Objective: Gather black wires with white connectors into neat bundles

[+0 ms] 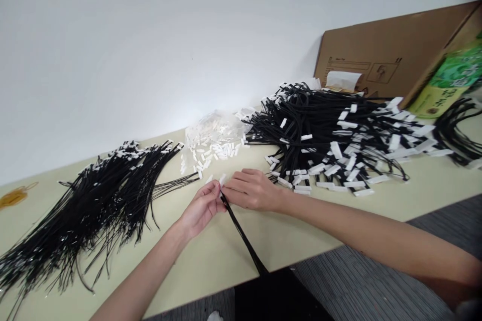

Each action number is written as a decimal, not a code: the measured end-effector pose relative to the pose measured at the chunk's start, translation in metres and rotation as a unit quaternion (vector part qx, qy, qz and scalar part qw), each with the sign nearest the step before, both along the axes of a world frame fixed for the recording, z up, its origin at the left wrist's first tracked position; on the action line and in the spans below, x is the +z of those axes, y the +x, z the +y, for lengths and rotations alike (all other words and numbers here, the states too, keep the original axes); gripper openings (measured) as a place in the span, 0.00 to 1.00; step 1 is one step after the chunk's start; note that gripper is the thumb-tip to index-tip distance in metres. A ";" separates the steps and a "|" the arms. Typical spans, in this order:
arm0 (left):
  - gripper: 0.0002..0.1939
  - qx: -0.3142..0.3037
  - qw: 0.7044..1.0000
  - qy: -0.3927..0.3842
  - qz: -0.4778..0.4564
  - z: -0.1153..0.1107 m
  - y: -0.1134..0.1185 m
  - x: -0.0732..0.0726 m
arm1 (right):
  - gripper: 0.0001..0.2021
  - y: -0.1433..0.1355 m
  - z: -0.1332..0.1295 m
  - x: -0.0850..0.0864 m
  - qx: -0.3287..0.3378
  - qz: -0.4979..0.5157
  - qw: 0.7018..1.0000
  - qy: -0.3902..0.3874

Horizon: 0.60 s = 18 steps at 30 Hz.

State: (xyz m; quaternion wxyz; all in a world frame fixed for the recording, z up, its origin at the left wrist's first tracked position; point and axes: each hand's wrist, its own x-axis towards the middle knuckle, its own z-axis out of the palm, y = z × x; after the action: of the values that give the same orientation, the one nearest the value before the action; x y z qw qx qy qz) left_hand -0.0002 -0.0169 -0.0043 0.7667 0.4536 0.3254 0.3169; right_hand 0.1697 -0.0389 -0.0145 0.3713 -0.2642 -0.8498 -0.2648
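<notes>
My left hand [201, 210] and my right hand [250, 190] meet over the middle of the table, fingertips nearly touching. Between them a small white plastic connector [222, 178] sticks up, and both hands pinch around it and the end of a black cable [243, 235]. The cable slants down from the fingertips to the table's front edge, where it runs into the black area at the bottom. Which fingers bear on the connector and which on the thin wire ends is partly hidden. Just beyond the hands lie loose white connectors [226, 149], spilling from a clear plastic bag [216, 125].
Left on the table [188, 271] spreads a pile of thin black cables [98, 200]; a few with white ends reach toward my left hand. A larger heap of black cables with white tips [301, 130] lies right. Behind stand a cardboard box [384, 45] and green-yellow packaging [448, 83].
</notes>
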 end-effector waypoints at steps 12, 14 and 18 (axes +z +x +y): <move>0.04 0.052 0.993 -0.001 -0.102 0.000 -0.002 -0.001 | 0.08 0.023 -0.002 0.060 0.247 0.609 0.630 -0.414; 0.04 0.071 0.993 -0.003 -0.097 -0.002 -0.001 0.000 | 0.08 0.042 0.006 0.068 0.217 0.660 0.620 -0.366; 0.05 0.101 0.990 -0.015 -0.093 -0.006 0.003 -0.001 | 0.08 0.061 0.014 0.064 0.072 0.663 0.711 -0.224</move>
State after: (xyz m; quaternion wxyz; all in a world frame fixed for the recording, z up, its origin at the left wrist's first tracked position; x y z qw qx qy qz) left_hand 0.0026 -0.0232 -0.0050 0.7643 0.3754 0.3021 0.4285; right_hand 0.2311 -0.0245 0.0491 0.7871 -0.3853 -0.4363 0.2042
